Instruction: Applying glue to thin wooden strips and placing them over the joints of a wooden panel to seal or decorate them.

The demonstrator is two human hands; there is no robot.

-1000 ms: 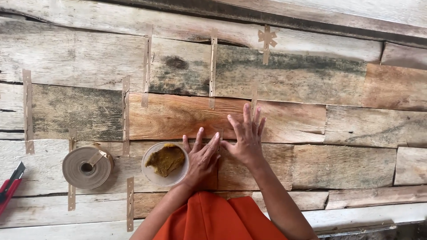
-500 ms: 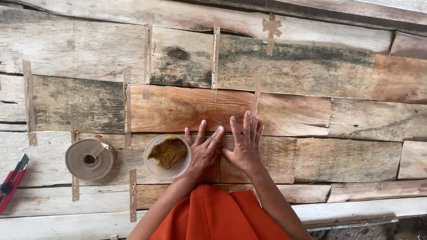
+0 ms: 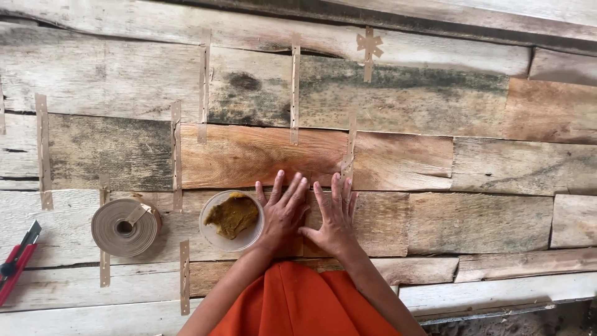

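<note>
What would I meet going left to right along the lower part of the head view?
Red cutter → roll of paper tape → bowl of brown paste → left hand → right hand, both flat on the wood sheets.

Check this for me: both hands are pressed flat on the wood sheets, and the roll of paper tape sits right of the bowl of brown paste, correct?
Not quite. In the head view the roll of paper tape sits left of the bowl of brown paste, not right. Both the left hand and right hand do lie flat on the wood sheets.
</note>
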